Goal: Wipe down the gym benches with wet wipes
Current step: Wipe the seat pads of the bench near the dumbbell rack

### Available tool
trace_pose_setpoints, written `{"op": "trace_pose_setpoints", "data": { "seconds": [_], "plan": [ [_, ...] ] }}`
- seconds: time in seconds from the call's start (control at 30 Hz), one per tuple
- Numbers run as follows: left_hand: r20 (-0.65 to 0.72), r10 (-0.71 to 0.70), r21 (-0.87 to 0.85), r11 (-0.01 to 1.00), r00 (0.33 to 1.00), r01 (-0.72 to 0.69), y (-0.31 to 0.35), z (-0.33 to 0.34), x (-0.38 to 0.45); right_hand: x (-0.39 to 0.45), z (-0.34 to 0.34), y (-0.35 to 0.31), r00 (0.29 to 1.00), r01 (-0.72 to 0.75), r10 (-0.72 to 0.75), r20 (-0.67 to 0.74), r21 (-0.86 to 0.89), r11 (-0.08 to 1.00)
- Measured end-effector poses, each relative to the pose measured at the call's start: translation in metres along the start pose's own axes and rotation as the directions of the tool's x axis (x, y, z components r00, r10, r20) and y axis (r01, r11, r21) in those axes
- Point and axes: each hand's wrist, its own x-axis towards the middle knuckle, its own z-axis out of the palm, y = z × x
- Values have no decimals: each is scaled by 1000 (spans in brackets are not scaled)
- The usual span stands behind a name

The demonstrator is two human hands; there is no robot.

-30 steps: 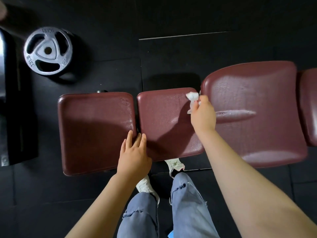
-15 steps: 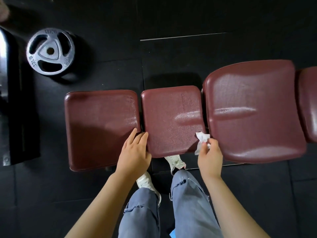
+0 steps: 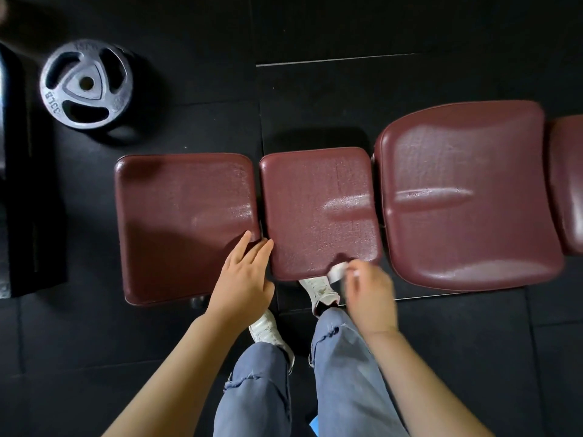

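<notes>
Head view looked straight down on a maroon bench (image 3: 315, 212) made of several padded sections in a row, its tabletop running from nine o'clock to three o'clock. The left hand (image 3: 243, 279) lay flat with straight fingers across the gap between the left pad (image 3: 176, 222) and the middle pad (image 3: 318, 197), holding nothing; it was probably there to brace the person while leaning over. The right hand (image 3: 369, 294), blurred by motion, pinched a white wet wipe (image 3: 337, 272) against the near edge of the middle pad at about five o'clock of that pad, likely to clean the rim where the top meets the side. Glossy patches on the middle pad and the larger pad (image 3: 467, 197) to its right suggested moisture. At ten o'clock a weight plate (image 3: 85, 84) lay on the black floor (image 3: 315, 33), well apart from the bench.
</notes>
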Motion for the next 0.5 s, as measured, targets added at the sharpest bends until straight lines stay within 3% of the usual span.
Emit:
{"op": "trace_pose_setpoints", "data": {
  "seconds": [0.07,0.13,0.2,0.27,0.3,0.37,0.43,0.5],
  "plan": [
    [10,-6,0,1000,1000,6,1,1,0,11,-19,21,967,-214,227,-115,113,970],
    [10,-21,-12,1000,1000,21,3,4,-1,16,-17,15,935,-311,335,-114,185,932],
    [5,-56,-65,996,998,57,4,5,0,16,0,-18,975,-213,222,-31,176,961],
    [7,-87,-117,989,996,87,5,4,2,8,18,-63,988,53,-73,138,143,988],
    [4,-90,-128,988,996,90,5,4,2,2,25,-83,947,197,-222,230,128,972],
    [13,-98,-137,986,995,98,6,3,3,1,31,-101,841,458,-473,262,121,881],
    [27,-103,-134,985,994,106,6,1,3,14,21,-87,808,541,-541,232,68,838],
    [28,-101,-137,985,995,103,7,0,4,28,6,-50,911,378,-363,194,-44,925]
  ]
}}
